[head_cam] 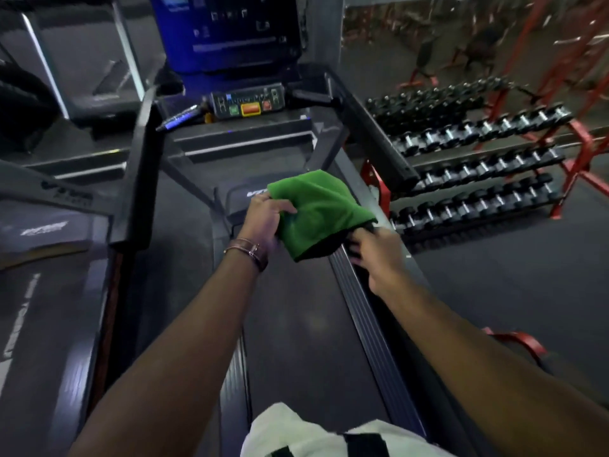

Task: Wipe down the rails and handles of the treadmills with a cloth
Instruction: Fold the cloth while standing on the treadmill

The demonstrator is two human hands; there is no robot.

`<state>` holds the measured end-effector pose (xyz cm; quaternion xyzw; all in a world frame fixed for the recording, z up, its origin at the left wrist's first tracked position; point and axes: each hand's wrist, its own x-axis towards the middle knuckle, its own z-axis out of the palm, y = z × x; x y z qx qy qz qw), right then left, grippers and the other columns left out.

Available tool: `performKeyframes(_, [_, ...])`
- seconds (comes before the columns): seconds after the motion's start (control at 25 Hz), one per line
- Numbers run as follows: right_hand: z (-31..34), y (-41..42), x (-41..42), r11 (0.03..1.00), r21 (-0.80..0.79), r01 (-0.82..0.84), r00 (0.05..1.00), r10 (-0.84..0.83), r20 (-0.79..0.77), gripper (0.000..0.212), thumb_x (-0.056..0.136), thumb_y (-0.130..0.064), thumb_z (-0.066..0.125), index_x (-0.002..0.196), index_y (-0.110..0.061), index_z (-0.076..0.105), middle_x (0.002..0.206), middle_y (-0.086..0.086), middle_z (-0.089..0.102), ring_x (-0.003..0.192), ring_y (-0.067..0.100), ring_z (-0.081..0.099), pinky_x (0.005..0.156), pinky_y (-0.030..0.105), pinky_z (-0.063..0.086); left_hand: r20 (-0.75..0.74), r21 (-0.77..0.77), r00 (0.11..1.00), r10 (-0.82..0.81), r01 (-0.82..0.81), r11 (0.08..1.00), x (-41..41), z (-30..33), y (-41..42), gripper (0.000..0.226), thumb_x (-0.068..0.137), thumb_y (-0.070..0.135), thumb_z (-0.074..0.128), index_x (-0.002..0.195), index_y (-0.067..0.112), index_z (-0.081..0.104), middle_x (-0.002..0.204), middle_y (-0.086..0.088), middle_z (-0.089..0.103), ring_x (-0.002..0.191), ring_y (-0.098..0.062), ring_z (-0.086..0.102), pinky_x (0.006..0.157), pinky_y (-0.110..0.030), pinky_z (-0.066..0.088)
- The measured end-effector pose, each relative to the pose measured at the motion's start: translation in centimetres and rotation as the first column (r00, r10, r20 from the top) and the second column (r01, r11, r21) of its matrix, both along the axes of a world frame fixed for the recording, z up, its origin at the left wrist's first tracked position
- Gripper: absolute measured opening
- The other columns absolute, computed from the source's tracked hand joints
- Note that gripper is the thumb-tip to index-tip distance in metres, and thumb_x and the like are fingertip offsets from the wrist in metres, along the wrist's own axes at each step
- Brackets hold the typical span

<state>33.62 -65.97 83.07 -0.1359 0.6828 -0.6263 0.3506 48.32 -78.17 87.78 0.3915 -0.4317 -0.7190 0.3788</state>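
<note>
Both hands hold one green cloth (316, 209) in the air above the treadmill (296, 324) belt: the left hand (267, 219) has its fingers curled on one edge, the right hand (372, 255) pinches the opposite corner. It looks like refolding between wipes. Next the cloth must go onto a rail (372, 133); two treadmills show here.

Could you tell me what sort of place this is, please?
Most likely a gym: a treadmill console, a rack of dumbbells, and red exercise frames behind it.
</note>
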Motion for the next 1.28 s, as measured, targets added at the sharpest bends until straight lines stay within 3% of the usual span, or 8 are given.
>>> performKeyframes(0.16, [1.5, -6.5, -1.2, 0.935, -0.205, 0.290, 0.957, -0.285, 0.051, 0.009, 0.070, -0.017, 0.049, 0.077, -0.017, 0.054, 0.077, 0.004, 0.052, 0.069, 0.016, 0.050, 0.061, 0.030, 0.042, 0.003, -0.082, 0.995, -0.098, 0.098, 0.992, 0.7, 1.4, -7.0, 0.034, 0.051, -0.015, 0.045, 0.073, -0.001, 0.067, 0.077, -0.019, 0.067, 0.071, -0.033, 0.066, 0.069, -0.045, 0.057])
performKeyframes(0.28, [1.5, -11.2, -0.9, 0.978, -0.183, 0.099, 0.995, -0.096, 0.029, 0.038, 0.089, -0.042, 0.061, 0.107, -0.009, 0.068, 0.097, 0.004, 0.071, 0.088, 0.014, 0.068, 0.077, 0.029, 0.056, -0.047, 0.009, 0.974, -0.223, 0.224, 0.975, 1.0, 2.2, -11.9, 0.037, 0.053, -0.013, 0.037, 0.074, 0.000, 0.065, 0.067, -0.014, 0.066, 0.063, -0.031, 0.066, 0.058, -0.034, 0.058])
performKeyframes(0.4, [1.2, -15.1, -1.0, 0.989, -0.088, -0.117, 0.989, 0.124, 0.077, 0.080, 0.068, -0.072, 0.075, 0.128, -0.020, 0.062, 0.120, 0.003, 0.071, 0.112, 0.022, 0.067, 0.104, 0.048, 0.048, -0.118, 0.101, 0.895, -0.429, 0.441, 0.892, 0.0, 2.2, -16.2, 0.025, 0.068, 0.001, 0.058, 0.088, 0.007, 0.071, 0.086, -0.013, 0.073, 0.079, -0.031, 0.070, 0.072, -0.041, 0.058])
performKeyframes(0.52, [1.7, -17.6, -1.7, 0.973, -0.161, -0.167, 0.972, 0.190, 0.136, 0.074, 0.071, -0.051, 0.084, 0.130, -0.013, 0.060, 0.120, 0.009, 0.071, 0.111, 0.028, 0.068, 0.100, 0.047, 0.052, -0.053, -0.005, 0.856, -0.515, 0.515, 0.857, -2.6, 1.1, -19.5, 0.032, 0.070, -0.003, 0.069, 0.102, 0.001, 0.067, 0.095, -0.015, 0.073, 0.086, -0.031, 0.071, 0.077, -0.044, 0.057])
performKeyframes(0.76, [1.0, -21.6, -7.8, 0.964, -0.252, -0.085, 0.965, 0.143, 0.222, 0.064, 0.070, -0.023, 0.083, 0.128, -0.006, 0.061, 0.119, 0.014, 0.071, 0.110, 0.031, 0.068, 0.089, 0.041, 0.058, -0.136, 0.020, 0.726, -0.674, 0.682, 0.731, -11.0, -1.2, -26.4, 0.056, 0.060, -0.019, 0.060, 0.114, -0.004, 0.058, 0.104, -0.021, 0.069, 0.094, -0.036, 0.068, 0.082, -0.051, 0.057])
performKeyframes(1.08, [-0.4, -26.9, -16.5, 0.927, -0.226, 0.300, 0.953, -0.283, 0.105, 0.047, 0.084, -0.008, 0.076, 0.127, -0.020, 0.060, 0.118, 0.005, 0.068, 0.103, 0.017, 0.067, 0.082, 0.030, 0.057, -0.055, 0.016, 0.575, -0.817, 0.818, 0.575, -20.9, -1.2, -34.1, 0.058, 0.052, -0.019, 0.056, 0.105, 0.003, 0.059, 0.087, -0.008, 0.075, 0.079, -0.021, 0.073, 0.063, -0.033, 0.059])
performKeyframes(1.2, [-1.9, -29.3, -17.7, 0.852, -0.026, 0.524, 0.846, -0.523, -0.098, 0.043, 0.082, -0.027, 0.081, 0.119, -0.021, 0.061, 0.109, 0.000, 0.069, 0.100, 0.017, 0.068, 0.080, 0.030, 0.058, -0.047, 0.044, 0.520, -0.853, 0.854, 0.519, -25.6, -1.7, -36.1, 0.060, 0.046, -0.017, 0.055, 0.101, 0.005, 0.066, 0.088, -0.009, 0.075, 0.079, -0.023, 0.072, 0.065, -0.034, 0.060])
performKeyframes(1.28, [-2.6, -30.8, -18.3, 0.710, 0.119, 0.694, 0.702, -0.630, -0.333, 0.048, 0.077, -0.038, 0.082, 0.116, -0.023, 0.059, 0.114, -0.002, 0.060, 0.098, 0.013, 0.061, 0.086, 0.028, 0.051, -0.057, 0.072, 0.460, -0.886, 0.887, 0.456, -28.6, -2.5, -37.6, 0.062, 0.045, -0.016, 0.050, 0.101, 0.003, 0.066, 0.090, -0.011, 0.074, 0.082, -0.027, 0.071, 0.070, -0.038, 0.060])
